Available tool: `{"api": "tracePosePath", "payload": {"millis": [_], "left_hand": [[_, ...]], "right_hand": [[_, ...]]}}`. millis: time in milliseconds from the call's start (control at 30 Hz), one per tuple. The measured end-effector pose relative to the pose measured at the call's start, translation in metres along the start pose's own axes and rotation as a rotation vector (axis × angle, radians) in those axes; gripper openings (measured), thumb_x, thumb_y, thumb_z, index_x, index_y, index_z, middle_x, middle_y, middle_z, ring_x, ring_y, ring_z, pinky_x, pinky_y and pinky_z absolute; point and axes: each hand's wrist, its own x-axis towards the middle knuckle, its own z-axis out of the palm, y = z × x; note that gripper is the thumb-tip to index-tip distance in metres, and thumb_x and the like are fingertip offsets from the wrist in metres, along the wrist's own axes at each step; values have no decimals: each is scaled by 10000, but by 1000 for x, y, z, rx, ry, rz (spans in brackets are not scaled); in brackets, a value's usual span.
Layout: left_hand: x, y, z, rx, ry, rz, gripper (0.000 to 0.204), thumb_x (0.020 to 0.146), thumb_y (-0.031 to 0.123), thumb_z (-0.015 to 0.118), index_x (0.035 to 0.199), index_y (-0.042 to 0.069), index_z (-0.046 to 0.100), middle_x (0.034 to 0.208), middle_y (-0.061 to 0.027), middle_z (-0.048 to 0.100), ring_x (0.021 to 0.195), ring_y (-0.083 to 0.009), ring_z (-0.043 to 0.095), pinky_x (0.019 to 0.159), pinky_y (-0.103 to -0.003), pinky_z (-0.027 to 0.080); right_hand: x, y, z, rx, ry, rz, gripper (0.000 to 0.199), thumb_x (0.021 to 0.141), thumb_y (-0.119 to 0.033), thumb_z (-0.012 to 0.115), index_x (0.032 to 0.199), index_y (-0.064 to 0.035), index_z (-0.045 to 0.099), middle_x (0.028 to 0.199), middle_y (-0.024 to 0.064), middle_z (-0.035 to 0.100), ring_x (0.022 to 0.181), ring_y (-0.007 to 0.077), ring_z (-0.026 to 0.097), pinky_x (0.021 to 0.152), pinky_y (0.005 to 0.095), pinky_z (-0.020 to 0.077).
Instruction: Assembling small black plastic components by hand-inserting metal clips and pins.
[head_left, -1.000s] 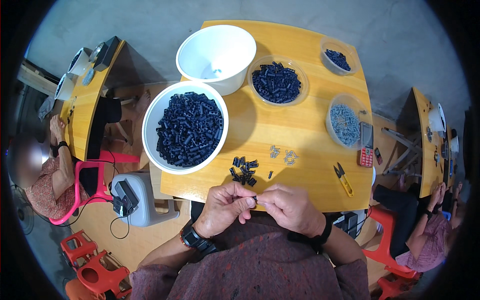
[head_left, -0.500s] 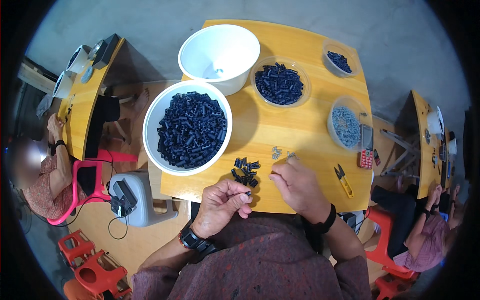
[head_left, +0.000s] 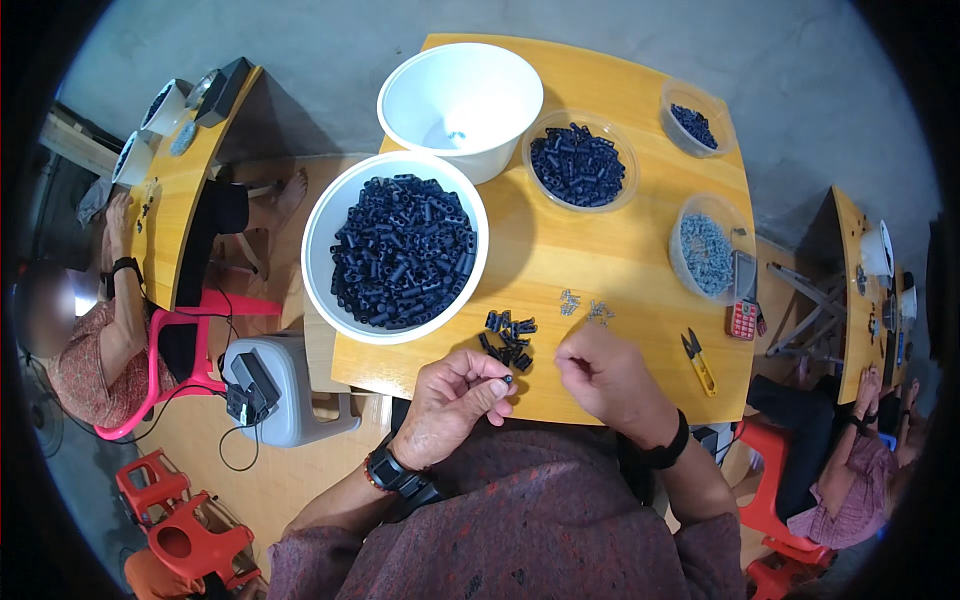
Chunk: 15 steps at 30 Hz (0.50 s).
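Between the thumb and fingers of my left hand (head_left: pixel 450 402) a small black tubular plastic piece (head_left: pixel 508 380) is pinched, its end showing. My right hand (head_left: pixel 618 388) hovers to its right, fingers curled together; whatever they hold is hidden. Just beyond my left fingertips lies a loose pile of black tubular pieces (head_left: pixel 509 342) on the yellow table (head_left: pixel 610 240). Two small clusters of tiny grey parts (head_left: pixel 570 302) sit past my right hand. Thread snips with yellow handles (head_left: pixel 702 366) rest to the right of that hand.
A white tub of black pieces (head_left: pixel 312 250) stands at left, a mostly bare white tub (head_left: pixel 390 100) behind it. Clear bowls hold black pieces (head_left: pixel 577 166), more black pieces (head_left: pixel 693 126) and grey parts (head_left: pixel 706 255). A red phone (head_left: pixel 743 320) lies nearby. Other people sit at side tables.
The view has shifted slightly, so the table appears further right. My right hand has drawn back a little from the grey parts. My left hand keeps its pinch on the black piece.
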Motion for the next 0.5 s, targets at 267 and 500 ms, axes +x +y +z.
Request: {"api": "tracePosePath", "payload": {"millis": [267,500], "left_hand": [[7,3,7,-12,-61,-46,115,990,75,626,1060,-14,604,940,-82,676,741,-120,663,643,-264,559],[11,7,16,5,-60,-38,113,990,67,624,1059,-21,604,953,-95,679,748,-120,667,649,-267,567]], "right_hand": [[-2,-11,14,1146,100,328,135,962,-41,651,1089,7,657,961,62,696,841,125,699,716,238,561],[-6,-16,16,1207,126,353,120,961,-29,654,1075,10,656,930,55,693,814,110,677,723,246,551]]}}
